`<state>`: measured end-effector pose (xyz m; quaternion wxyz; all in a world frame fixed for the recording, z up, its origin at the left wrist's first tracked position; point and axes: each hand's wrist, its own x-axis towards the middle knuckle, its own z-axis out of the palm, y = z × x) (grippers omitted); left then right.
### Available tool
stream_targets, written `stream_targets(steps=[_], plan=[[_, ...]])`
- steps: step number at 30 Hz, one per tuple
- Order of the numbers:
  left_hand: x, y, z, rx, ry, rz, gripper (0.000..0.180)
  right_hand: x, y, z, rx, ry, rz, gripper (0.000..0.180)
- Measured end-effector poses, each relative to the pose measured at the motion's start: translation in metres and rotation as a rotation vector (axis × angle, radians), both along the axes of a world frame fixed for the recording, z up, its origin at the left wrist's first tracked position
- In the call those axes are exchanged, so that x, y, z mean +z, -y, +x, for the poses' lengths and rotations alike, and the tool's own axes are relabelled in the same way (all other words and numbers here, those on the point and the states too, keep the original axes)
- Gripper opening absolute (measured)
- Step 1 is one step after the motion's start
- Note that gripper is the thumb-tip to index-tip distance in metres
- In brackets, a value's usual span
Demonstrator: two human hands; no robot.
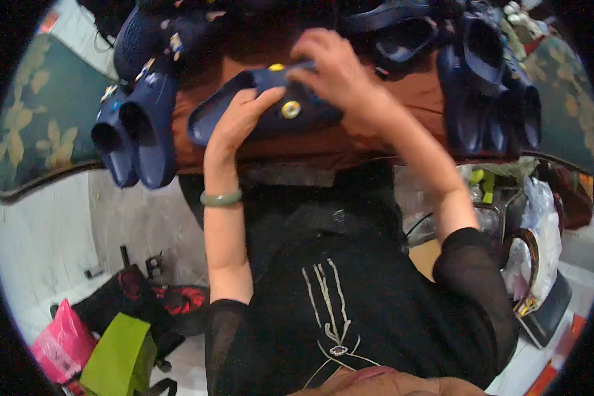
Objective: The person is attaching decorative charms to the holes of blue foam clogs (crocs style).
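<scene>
A dark blue clog (244, 127) lies sideways at the middle of the cloth-covered table, its heel to the left. My left hand (241, 112) is closed on its upper, with the thumb laid over the top. A round yellow-and-white charm (290, 109) sits on the upper, and a smaller yellow one (276, 67) is near its far edge. My right hand (333, 72) hovers over the toe end with bent fingers. Motion blurs it, so whether its fingertips pinch anything is unclear. Part of the toe is hidden beneath it.
More dark blue clogs (153, 132) stand at the left, some with charms. Others (485, 59) cluster at the right. Reddish-brown cloth (402, 119) covers the table's middle. Below are a green bag (119, 356), a pink package (65, 343) and a clear plastic bag (541, 231).
</scene>
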<state>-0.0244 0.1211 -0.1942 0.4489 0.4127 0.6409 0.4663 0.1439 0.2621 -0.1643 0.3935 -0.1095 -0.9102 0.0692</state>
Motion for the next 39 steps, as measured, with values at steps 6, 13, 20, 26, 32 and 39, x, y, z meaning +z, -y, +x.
stream_targets(steps=[6,13,20,26,32,39], plan=[[0.022,-0.001,0.016,-0.038,0.163,0.032,0.038,-0.048,0.055,0.083,-0.14,-0.133,-0.386,0.025],[0.004,-0.001,-0.003,0.034,-0.079,-0.096,0.036,-0.07,0.078,0.092,-0.283,-0.034,-0.112,0.019],[0.009,0.005,0.013,-0.006,-0.029,0.081,0.037,-0.075,0.081,0.095,-0.31,0.012,-0.095,0.02],[0.009,0.02,0.019,0.041,0.047,0.093,0.041,-0.066,0.035,0.113,-0.275,-0.152,-0.326,0.018],[0.019,0.021,0.025,0.022,-0.027,0.079,0.027,-0.068,-0.041,0.121,-0.615,0.083,-0.063,0.019],[0.015,0.026,0.023,0.003,0.011,0.092,0.033,-0.074,-0.041,0.117,-0.528,0.065,-0.106,0.018]])
